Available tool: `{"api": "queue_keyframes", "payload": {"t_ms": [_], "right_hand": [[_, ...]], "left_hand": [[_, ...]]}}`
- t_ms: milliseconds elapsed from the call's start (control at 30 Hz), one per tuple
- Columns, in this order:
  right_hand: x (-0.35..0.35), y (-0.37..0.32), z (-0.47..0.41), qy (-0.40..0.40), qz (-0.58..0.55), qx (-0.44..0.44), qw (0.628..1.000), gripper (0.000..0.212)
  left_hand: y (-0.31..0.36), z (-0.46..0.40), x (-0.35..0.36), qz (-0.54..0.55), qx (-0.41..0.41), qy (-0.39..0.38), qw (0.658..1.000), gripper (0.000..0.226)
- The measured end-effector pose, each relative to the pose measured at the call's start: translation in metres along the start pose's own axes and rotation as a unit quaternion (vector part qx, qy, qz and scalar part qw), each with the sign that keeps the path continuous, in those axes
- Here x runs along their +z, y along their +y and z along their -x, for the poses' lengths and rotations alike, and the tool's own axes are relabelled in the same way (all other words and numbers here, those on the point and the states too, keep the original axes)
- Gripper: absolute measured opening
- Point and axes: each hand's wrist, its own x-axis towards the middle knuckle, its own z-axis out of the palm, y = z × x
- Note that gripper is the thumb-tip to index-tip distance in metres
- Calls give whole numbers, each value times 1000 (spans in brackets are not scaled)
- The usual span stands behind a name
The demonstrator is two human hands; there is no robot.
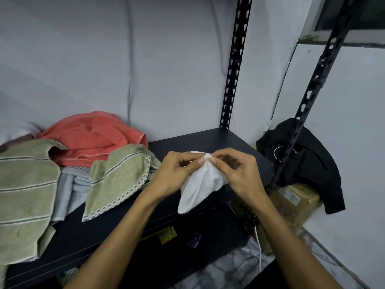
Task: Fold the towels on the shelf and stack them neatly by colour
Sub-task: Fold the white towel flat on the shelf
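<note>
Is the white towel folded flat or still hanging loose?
Hanging loose: both hands, left hand and right hand, pinch the white towel at its top, and it droops unfolded.

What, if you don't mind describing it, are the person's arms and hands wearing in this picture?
Nothing shows on them. The left hand and right hand are bare, without gloves, and no rings, watch or bracelet can be seen. Both forearms are bare as far as the bottom edge of the head view, so no sleeve appears. The fingernails that show are short and unpainted.
</note>
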Motion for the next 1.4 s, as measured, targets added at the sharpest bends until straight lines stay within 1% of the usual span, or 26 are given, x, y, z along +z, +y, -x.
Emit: {"api": "queue_keyframes", "payload": {"t_ms": [100,200,233,333,367,400,467,533,567,600,667,733,767,867,967,1100,1167,1233,1267,1333,1400], "right_hand": [[6,1,-4,9,-10,5,1000,4],[12,4,-7,4,-5,2,1000,2],[14,5,-7,-4,4,1,1000,5],[16,5,-13,-65,88,-35,993,28],[17,3,-16,-80,118,-52,988,30],[19,2,-20,-83,136,-63,985,27],[22,-1,-28,-57,149,-69,985,17],[20,-3,-41,-18,143,-52,988,13],[18,-5,-49,0,139,-44,989,13],[13,-8,-57,16,138,-40,990,13],[4,-13,-75,34,137,-34,989,12],[-3,-19,-91,29,130,-31,991,13],[-5,-22,-99,23,133,-33,990,13],[-9,-29,-121,21,129,-47,990,12],[-17,-43,-142,34,118,-61,991,10],[-34,-65,-165,60,97,-78,990,12],[-41,-74,-178,72,93,-87,989,12],[-46,-80,-194,75,104,-80,988,11],[-48,-82,-203,71,112,-71,989,9],[-51,-84,-219,54,121,-50,990,4],[-54,-84,-235,55,121,-34,991,3]], "left_hand": [[-2,0,0,-66,28,9,997,24],[-6,-1,-3,-155,65,54,984,21],[-6,-2,-6,-171,71,57,981,21],[2,-4,-13,-197,77,38,977,23],[5,-5,-15,-212,81,42,973,22],[9,-7,-17,-221,84,54,970,19],[15,-10,-19,-201,70,80,974,18],[19,-8,-21,-202,32,87,975,30],[19,-6,-24,-238,18,82,968,34],[19,-3,-27,-283,13,78,956,32],[22,-2,-39,-335,29,102,936,19],[31,-11,-57,-344,55,145,926,11],[38,-20,-65,-357,67,153,919,11],[57,-48,-85,-401,77,140,902,16],[80,-70,-100,-419,90,132,894,19],[118,-93,-112,-399,139,171,890,23],[131,-105,-116,-405,151,192,881,28],[140,-121,-118,-428,141,205,869,31],[144,-129,-119,-432,136,203,868,30],[150,-143,-117,-427,131,187,875,24],[154,-156,-115,-428,121,172,879,20]]}}
